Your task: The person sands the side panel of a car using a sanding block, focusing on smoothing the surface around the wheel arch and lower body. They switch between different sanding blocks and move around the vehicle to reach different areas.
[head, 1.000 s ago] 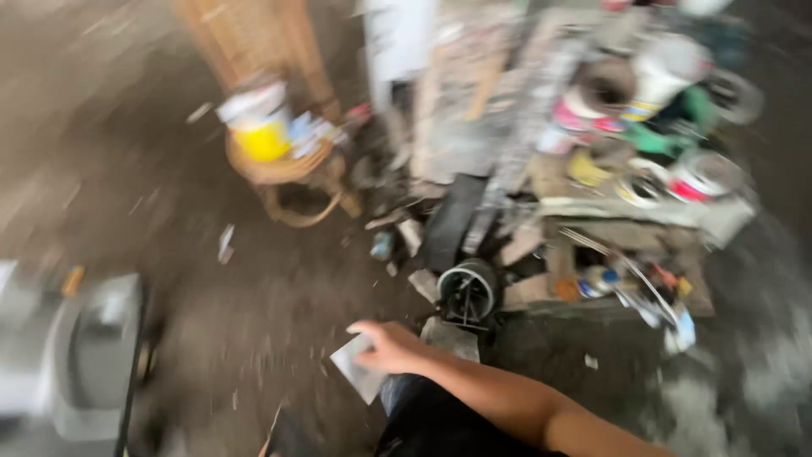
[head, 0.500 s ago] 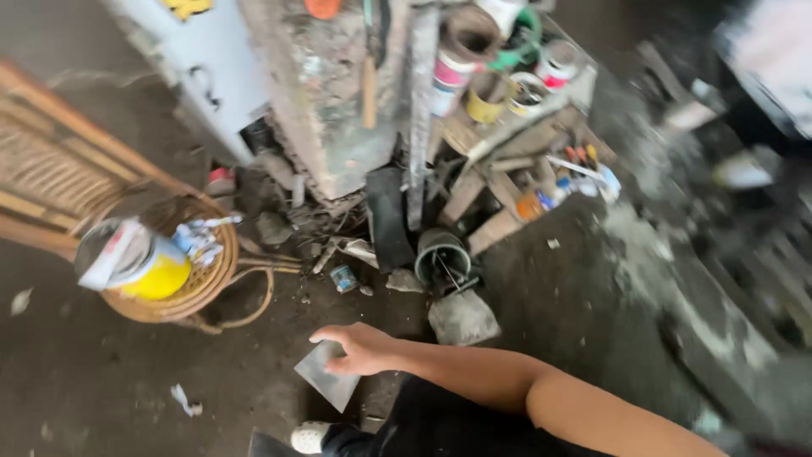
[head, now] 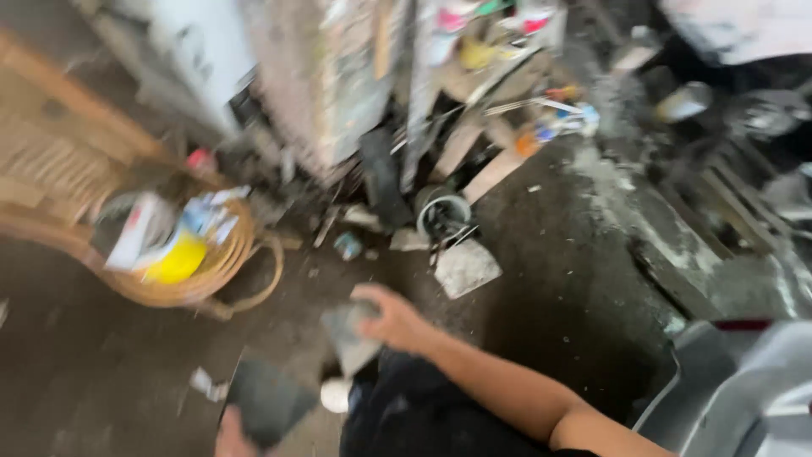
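Blurred right hand [head: 397, 322] has its grip clamped on a grey slab [head: 348, 336]; left hand [head: 233, 440], cut off, holds a dark sheet [head: 269, 399].

1. This is a rough workshop or repair yard, not a home room: the floor [head: 127, 381] is bare, dark and grimy, strewn with scraps.
2. Paint tins [head: 474, 34], brushes and small tools [head: 550, 118] crowd a wooden pallet [head: 482, 161] against a stained pillar [head: 330, 85].
3. A woven basket [head: 203, 271] holds a yellow container [head: 178, 258] and packets.
4. A broken slab piece [head: 465, 267] lies beside a dirty bucket [head: 442, 216].
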